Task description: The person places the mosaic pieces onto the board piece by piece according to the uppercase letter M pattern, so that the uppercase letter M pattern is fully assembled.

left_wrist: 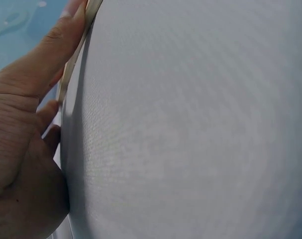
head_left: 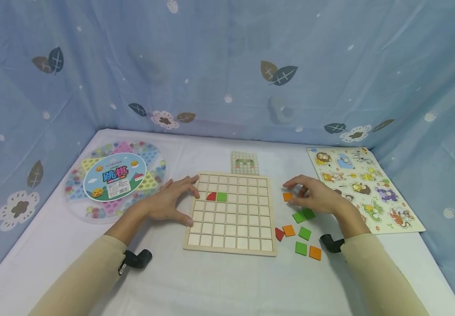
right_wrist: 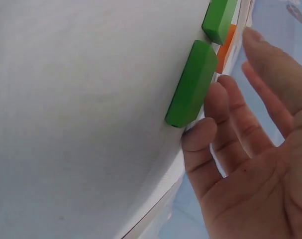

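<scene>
The left hand (head_left: 168,202), fingers spread, touches the wooden grid board (head_left: 231,216) at nine o'clock. The right hand (head_left: 315,195), grasping nothing, is at the orange square tile (head_left: 287,197), near the board's three o'clock; careless fingers might scatter green tiles (head_left: 299,217) at its five o'clock.

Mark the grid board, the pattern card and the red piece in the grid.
Grid board (head_left: 231,218): head view, bare middle cell.
Pattern card (head_left: 245,163): head view, printed face.
Red piece (head_left: 212,197): head view, top face.
</scene>
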{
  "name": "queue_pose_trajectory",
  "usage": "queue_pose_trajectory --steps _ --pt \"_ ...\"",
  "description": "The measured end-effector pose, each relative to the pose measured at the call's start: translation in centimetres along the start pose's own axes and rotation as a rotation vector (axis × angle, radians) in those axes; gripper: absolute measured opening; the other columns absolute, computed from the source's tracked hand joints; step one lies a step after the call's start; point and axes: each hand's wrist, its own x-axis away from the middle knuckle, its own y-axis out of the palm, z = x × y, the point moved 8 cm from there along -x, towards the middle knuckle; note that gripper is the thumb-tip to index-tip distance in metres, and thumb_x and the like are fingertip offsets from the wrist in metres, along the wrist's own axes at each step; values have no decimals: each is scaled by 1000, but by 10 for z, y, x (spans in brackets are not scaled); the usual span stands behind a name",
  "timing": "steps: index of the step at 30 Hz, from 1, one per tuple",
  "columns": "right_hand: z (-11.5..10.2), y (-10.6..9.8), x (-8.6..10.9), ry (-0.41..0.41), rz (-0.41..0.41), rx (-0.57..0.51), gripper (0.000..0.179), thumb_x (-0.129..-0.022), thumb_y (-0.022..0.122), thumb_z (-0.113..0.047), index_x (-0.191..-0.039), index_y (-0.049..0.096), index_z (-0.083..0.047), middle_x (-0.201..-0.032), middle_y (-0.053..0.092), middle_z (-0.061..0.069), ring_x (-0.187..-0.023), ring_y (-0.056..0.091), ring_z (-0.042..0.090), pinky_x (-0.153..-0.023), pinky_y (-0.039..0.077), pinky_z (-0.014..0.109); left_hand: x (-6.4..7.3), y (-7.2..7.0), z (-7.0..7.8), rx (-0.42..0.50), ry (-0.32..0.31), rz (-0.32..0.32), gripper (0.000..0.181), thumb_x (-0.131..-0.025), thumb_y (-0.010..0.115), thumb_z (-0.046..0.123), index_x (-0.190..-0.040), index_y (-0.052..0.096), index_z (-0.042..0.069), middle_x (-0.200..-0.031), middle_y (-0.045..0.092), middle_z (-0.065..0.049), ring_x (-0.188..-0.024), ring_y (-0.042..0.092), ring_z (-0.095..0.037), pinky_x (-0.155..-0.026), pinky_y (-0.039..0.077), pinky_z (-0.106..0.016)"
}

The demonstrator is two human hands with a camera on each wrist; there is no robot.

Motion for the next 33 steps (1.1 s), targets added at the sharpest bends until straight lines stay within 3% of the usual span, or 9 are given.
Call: queue_pose_trajectory --steps 12,25,33 --pt "4 3 -3 48 -18 42 44 -91 77 -10 -133 63 -11 -117 62 10 -88 59 20 -71 52 32 1 0 0 6 -2 11 69 -71 90 54 -125 55 29 -173 14 -3 -159 9 -36 -122 -7 -69" --pt "-1 6 -1 -2 -27 40 32 -96 71 -11 -128 66 -11 -111 62 7 -87 59 18 -70 51 30 0 0 -2 10 7 6 68 -71 90 54 -124 55 30 -173 15 -3 -159 9 -35 -122 -6 -69" --pt "-4 0 4 -59 22 31 31 -98 68 -7 -129 64 -8 -113 63 8 -89 60 19 -71 52 28 0 0 0 4 13 6 68 -72 90 53 -125 55 29 -173 15 -5 -159 10 -36 -121 -6 -70"
